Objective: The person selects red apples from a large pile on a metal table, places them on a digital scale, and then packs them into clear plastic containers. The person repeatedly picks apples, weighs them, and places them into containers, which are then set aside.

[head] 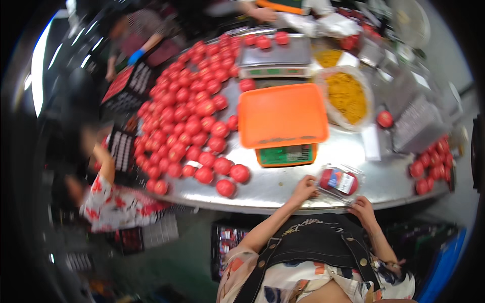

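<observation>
A clear plastic clamshell pack (340, 182) holding red tomatoes, with printed labels on top, lies on the metal table (273, 189) near its front edge. My left hand (306, 189) pinches the pack's left edge between thumb and fingers. At the lower right corner of the pack, my right hand (360, 206) has its fingertips on the edge. Just beyond the pack stands a scale (286, 155) with an orange tray (283, 115) on top; nothing lies in the tray. Many tomatoes (193, 125) cover the table's left part.
A second scale (274, 53) bears several tomatoes at the back. An open bag of yellow rubber bands (346, 96) sits right of the orange tray, near stacked clear plastic containers (416, 125). More tomatoes (432, 164) lie far right. Co-workers (117, 204) stand at the left and the back, beside black crates (125, 149).
</observation>
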{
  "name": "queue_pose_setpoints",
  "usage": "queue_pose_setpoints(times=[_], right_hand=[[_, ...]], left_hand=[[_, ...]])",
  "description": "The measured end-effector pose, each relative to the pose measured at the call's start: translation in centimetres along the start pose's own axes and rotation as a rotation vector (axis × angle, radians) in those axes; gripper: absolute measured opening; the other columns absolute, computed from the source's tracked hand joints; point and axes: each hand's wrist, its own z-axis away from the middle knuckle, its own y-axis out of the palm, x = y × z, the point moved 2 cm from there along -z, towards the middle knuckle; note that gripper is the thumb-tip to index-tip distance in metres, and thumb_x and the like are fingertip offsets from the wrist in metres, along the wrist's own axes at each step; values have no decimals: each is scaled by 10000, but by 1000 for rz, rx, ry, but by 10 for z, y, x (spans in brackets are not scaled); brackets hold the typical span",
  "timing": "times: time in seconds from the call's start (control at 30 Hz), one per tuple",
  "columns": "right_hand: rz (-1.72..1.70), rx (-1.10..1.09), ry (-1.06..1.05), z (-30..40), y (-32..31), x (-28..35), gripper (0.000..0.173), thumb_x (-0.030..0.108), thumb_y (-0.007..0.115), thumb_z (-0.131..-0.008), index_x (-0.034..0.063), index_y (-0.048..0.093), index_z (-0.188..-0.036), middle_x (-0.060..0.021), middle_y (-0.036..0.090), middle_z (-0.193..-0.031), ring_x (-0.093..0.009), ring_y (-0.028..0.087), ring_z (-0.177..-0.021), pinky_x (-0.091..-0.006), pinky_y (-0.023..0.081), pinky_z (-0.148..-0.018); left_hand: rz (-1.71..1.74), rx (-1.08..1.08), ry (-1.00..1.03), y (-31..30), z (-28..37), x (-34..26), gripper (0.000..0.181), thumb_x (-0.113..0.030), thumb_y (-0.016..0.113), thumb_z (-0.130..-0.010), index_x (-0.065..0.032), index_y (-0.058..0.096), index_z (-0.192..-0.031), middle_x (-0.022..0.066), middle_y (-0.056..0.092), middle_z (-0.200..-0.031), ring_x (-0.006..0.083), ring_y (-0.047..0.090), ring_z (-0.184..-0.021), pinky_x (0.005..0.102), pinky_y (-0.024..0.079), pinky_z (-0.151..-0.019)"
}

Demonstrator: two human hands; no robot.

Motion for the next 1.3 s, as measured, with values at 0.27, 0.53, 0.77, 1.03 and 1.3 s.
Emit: queue_pose_setpoints(times=[0.27,0.53,0.77,1.03,1.3], right_hand=[[827,-225,-652,-154,-25,145,241,209,646,-866,-16,662,-954,-101,686,-837,-160,638,-722,-300,489,-626],[1434,-612,-963,-276,57,234,129,156,667,-805,51,671,-880,-131,616,-923,-328,629,-811,-444,501,-686],[1226,-519,-1123,-255,56,252,76,154,669,-804,80,683,-818,-101,627,-856,-318,628,-785,-436,497,-661],[807,129,-881,-182,65,229,83,124,676,-839,44,656,-830,-28,618,-736,-129,593,-634,-282,471,-570],[158,796,84,-103,23,166,257,278,553,-963,46,604,-864,3,554,-611,-85,477,-467,-226,366,-451]], left_hand=[[34,-94,46,10,-14,-21,358,-65,515,-926,-34,443,-1276,75,523,-1002,175,637,-828,295,564,-720],[23,-77,145,52,-62,-17,518,-60,524,-928,-65,308,-1399,162,443,-1298,204,630,-910,306,550,-779],[-161,-145,237,58,-79,-28,512,-81,554,-911,-45,353,-1381,160,462,-1284,205,598,-969,319,509,-853],[-225,-167,579,102,-82,-86,660,-128,672,-875,-40,283,-1401,182,386,-1343,251,493,-1163,338,461,-941],[866,809,208,95,-70,-65,198,-228,478,-999,-61,584,-993,39,620,-740,158,590,-859,346,464,-901]])
